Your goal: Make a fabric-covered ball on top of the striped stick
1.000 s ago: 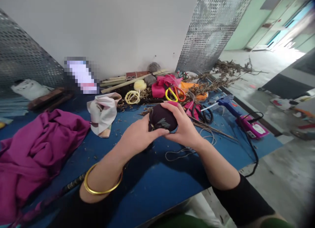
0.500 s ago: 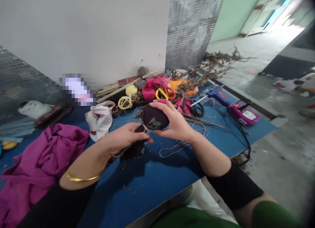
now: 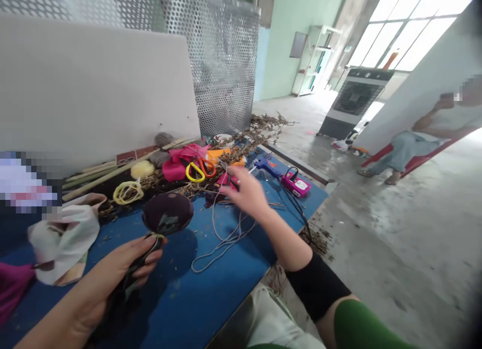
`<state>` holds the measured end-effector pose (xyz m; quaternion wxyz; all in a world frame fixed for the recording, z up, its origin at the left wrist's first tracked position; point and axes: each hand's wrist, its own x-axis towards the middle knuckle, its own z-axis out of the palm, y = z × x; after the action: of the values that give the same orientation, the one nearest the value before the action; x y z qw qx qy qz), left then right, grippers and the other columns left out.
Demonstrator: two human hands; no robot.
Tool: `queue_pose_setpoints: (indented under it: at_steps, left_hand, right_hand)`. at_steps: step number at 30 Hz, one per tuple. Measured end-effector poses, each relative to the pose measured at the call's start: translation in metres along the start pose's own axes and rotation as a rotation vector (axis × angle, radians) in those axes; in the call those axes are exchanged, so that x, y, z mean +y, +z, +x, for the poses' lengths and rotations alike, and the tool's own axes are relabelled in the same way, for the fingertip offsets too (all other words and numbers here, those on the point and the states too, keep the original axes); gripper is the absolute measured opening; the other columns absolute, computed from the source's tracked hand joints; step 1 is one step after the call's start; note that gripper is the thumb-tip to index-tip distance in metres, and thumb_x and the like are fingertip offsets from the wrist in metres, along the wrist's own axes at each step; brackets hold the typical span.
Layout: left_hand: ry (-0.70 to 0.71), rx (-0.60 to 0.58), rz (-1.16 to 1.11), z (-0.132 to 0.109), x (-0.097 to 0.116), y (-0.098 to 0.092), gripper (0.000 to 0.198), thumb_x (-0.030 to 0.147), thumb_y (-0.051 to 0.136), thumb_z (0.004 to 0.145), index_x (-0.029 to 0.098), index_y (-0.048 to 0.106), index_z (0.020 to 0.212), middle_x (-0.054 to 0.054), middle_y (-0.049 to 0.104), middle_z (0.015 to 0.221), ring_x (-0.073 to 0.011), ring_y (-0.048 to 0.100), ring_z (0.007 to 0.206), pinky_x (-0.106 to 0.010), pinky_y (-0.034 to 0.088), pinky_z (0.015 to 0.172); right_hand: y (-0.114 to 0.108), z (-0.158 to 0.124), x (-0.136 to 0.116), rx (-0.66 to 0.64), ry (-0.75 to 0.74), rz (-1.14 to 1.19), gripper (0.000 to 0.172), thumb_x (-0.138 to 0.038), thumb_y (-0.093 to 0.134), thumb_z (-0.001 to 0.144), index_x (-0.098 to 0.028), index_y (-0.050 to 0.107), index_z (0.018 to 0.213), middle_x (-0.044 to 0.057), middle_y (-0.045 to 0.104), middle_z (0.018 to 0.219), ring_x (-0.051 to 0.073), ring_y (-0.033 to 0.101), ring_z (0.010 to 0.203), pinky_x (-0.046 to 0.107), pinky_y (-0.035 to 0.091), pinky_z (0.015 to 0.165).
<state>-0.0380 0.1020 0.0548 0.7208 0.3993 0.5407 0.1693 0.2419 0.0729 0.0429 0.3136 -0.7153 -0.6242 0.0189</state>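
Observation:
My left hand (image 3: 120,263) is closed round the gathered neck of a dark fabric pouch (image 3: 167,219), whose round stuffed head stands up above my fingers. A yellow band shows at the neck. My right hand (image 3: 244,193) is off the pouch and stretched toward the pile of tools at the back of the blue table (image 3: 196,299). It is blurred by motion, and a grey string (image 3: 222,233) runs up to its fingers from loops on the table. Black-handled scissors (image 3: 226,176) lie just beyond it.
Yellow and orange scissors (image 3: 199,169), pink cloth (image 3: 176,165), bamboo sticks (image 3: 113,170), a yellow cord coil (image 3: 127,192) and dried twigs (image 3: 259,133) crowd the back. A blue glue gun (image 3: 267,165) and pink device (image 3: 297,184) lie at right. A white cloth (image 3: 64,233) sits at left. A person (image 3: 433,133) sits far right.
My right hand has let go of the pouch and reached toward the scissors, lifting the string. My left hand now holds the pouch alone by its neck. The view has swung right.

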Motion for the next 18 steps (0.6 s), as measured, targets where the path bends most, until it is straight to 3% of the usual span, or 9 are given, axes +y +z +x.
queue_pose_setpoints:
  at_steps: [1,2,5,8,11,18]
  left_hand:
    - [-0.025,0.006,-0.012,0.002,-0.001,-0.002,0.026,0.036,0.074,0.07,0.017,0.06,0.082,0.008,0.041,0.053,-0.0022,0.028,0.036,-0.013,0.024,0.032]
    - [-0.046,0.013,-0.019,0.004,-0.002,-0.003,0.025,0.035,0.072,0.072,0.016,0.059,0.082,0.008,0.04,0.054,-0.002,0.027,0.036,-0.013,0.024,0.032]
    - [-0.021,0.032,-0.019,0.009,-0.006,-0.005,0.022,0.033,0.068,0.078,0.015,0.058,0.083,0.008,0.041,0.057,-0.0014,0.029,0.038,-0.011,0.027,0.034]
    - [-0.01,0.009,-0.005,0.013,-0.012,-0.006,0.023,0.034,0.066,0.081,0.013,0.058,0.085,0.007,0.041,0.059,-0.0011,0.03,0.039,-0.011,0.027,0.035]
    - [-0.01,-0.029,-0.017,0.017,-0.017,-0.008,0.024,0.035,0.061,0.085,0.012,0.059,0.09,0.007,0.041,0.059,-0.001,0.03,0.038,-0.011,0.025,0.035]
    - [-0.044,-0.099,-0.132,0.009,-0.016,-0.008,0.026,0.031,0.045,0.094,0.011,0.06,0.09,0.004,0.046,0.06,-0.003,0.036,0.038,-0.013,0.03,0.036]
  right_hand:
    - [-0.007,0.006,0.016,0.024,0.226,-0.222,0.047,-0.041,0.051,0.092,-0.016,0.047,0.132,0.012,0.056,0.13,0.022,0.052,0.12,0.031,0.041,0.1]
    - [-0.013,0.013,0.032,0.04,0.336,-0.306,0.044,-0.034,0.049,0.093,-0.01,0.048,0.13,0.019,0.056,0.128,0.027,0.052,0.12,0.036,0.042,0.098]
    - [-0.026,0.036,0.073,0.002,0.468,-0.431,0.04,-0.023,0.056,0.086,0.001,0.055,0.118,0.029,0.057,0.119,0.035,0.054,0.115,0.043,0.043,0.092]
    - [-0.027,0.05,0.095,-0.102,0.51,-0.501,0.036,-0.026,0.065,0.08,-0.003,0.063,0.107,0.024,0.063,0.111,0.032,0.061,0.106,0.04,0.047,0.086]
    - [-0.021,0.051,0.102,-0.151,0.507,-0.547,0.028,-0.024,0.065,0.079,-0.007,0.065,0.102,0.018,0.066,0.107,0.027,0.063,0.099,0.037,0.049,0.082]
    - [-0.026,0.033,0.093,0.037,0.45,-0.518,0.038,-0.014,0.055,0.078,0.002,0.055,0.112,0.029,0.059,0.111,0.035,0.059,0.105,0.038,0.045,0.082]
